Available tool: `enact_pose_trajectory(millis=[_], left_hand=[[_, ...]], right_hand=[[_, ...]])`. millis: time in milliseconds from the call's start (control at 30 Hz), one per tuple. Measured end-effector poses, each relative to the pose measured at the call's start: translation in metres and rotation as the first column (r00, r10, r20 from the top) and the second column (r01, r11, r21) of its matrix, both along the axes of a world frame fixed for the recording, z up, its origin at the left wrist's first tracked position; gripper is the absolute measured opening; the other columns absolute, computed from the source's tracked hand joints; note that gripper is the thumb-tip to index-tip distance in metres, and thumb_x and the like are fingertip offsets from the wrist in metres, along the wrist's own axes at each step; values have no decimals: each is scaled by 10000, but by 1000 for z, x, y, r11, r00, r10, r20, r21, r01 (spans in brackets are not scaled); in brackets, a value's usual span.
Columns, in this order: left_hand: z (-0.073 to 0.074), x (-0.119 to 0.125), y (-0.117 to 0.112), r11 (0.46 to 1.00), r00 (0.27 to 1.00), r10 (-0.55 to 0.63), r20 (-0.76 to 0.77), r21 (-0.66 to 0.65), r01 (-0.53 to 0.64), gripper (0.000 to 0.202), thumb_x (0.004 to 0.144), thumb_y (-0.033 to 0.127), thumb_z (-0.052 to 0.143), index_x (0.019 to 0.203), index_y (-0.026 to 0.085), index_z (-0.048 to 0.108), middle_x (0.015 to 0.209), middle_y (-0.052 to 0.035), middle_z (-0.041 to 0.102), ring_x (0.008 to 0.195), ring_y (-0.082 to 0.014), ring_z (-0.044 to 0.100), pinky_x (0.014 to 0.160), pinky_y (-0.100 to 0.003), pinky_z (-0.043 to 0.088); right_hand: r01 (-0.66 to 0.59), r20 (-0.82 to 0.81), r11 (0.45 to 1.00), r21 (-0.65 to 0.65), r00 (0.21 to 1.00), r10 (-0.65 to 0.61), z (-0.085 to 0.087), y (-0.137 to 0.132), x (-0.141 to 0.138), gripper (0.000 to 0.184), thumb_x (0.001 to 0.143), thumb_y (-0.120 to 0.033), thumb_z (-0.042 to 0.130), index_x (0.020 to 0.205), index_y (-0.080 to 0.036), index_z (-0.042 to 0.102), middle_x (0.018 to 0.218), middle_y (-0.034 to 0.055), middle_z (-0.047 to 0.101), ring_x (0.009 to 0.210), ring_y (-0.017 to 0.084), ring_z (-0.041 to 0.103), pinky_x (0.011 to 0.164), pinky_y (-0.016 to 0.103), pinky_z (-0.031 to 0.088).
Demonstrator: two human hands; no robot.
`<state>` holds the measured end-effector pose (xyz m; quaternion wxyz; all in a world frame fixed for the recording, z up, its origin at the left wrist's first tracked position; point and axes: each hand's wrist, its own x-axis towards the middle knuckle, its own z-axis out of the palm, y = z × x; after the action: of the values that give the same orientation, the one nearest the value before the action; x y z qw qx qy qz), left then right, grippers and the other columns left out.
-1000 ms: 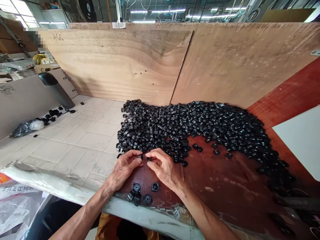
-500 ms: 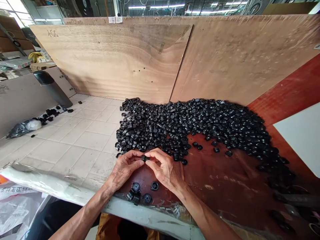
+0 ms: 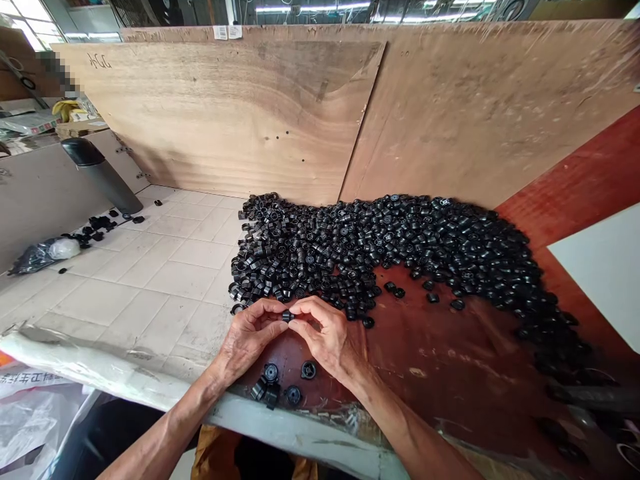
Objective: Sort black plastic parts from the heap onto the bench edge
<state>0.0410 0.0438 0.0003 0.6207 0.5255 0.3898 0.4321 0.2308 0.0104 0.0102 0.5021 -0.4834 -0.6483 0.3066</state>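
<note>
My left hand (image 3: 249, 339) and my right hand (image 3: 324, 337) meet fingertip to fingertip over the table's near edge. Together they pinch one small black plastic part (image 3: 287, 316). A big heap of the same small black round parts (image 3: 380, 247) spreads across the table just beyond my fingers. Several finished-looking black parts (image 3: 280, 387) lie in a little group below my hands, near the front edge.
Plywood boards (image 3: 240, 120) stand upright behind the heap. The left of the table is pale tile-patterned sheet (image 3: 150, 280), the right dark red board (image 3: 450, 360). A dark cylinder (image 3: 100, 175), a plastic bag (image 3: 47, 253) and loose black parts lie far left. A white panel (image 3: 605, 273) is at right.
My hands have come closer together on the small black part and shifted slightly up the table. The view has tilted a little.
</note>
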Motion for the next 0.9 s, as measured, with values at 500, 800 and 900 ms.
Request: enact_pose_trajectory(millis=[500, 800, 900], left_hand=[[2, 5, -1, 999, 999, -2, 53, -50, 5, 269, 773, 330, 918, 975, 204, 793, 990, -12, 773, 903, -155, 728, 850, -247, 590], [8, 4, -2, 985, 998, -25, 61, -172, 35, 357, 729, 358, 948, 991, 185, 777, 852, -11, 798, 777, -150, 733, 795, -272, 595], [9, 3, -2, 980, 999, -34, 41, -195, 41, 372, 741, 373, 941, 1007, 176, 771, 824, -19, 807, 774, -154, 737, 809, -280, 595]], right_hand=[[3, 150, 995, 105, 988, -19, -6, 0, 0, 110, 1034, -247, 597, 1027, -218, 704, 951, 61, 755, 822, 187, 721, 763, 277, 566], [-48, 53, 988, 150, 998, 40, -4, 3, 1, 202, 937, -63, 608, 978, -221, 726, 1023, 62, 745, 943, 201, 717, 863, 318, 571], [-52, 30, 982, 181, 998, 47, -5, 3, 1, 211, 962, -81, 602, 987, -230, 749, 1047, 67, 743, 977, 201, 721, 880, 321, 580]])
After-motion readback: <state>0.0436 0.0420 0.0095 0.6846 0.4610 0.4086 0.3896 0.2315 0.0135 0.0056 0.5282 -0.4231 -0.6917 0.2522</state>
